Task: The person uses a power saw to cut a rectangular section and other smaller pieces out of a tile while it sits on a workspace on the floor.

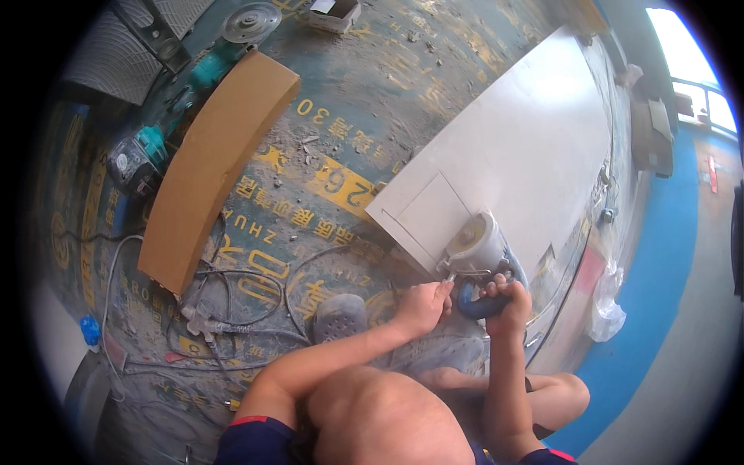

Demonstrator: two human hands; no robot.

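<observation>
My right hand (pixel 508 305) is wrapped round the blue handle of a dusty handheld power saw (pixel 476 239). The saw rests at the near end of a large pale panel (pixel 511 136), its rounded grey guard facing away from me. My left hand (pixel 424 308) is closed at the saw's left side, fingertips pinched beside a thin metal part; what they hold is hidden. Near the saw, a rectangular outline (pixel 425 208) is marked or cut in the panel's corner.
A long brown cardboard box (pixel 221 167) lies at left, beside a teal power tool (pixel 147 151) and a round metal disc (pixel 251 22). Tangled cables (pixel 232 310) and a grey clog (pixel 341 316) are near my left arm. Rubble litters the printed floor covering; a plastic bag (pixel 608 304) lies right.
</observation>
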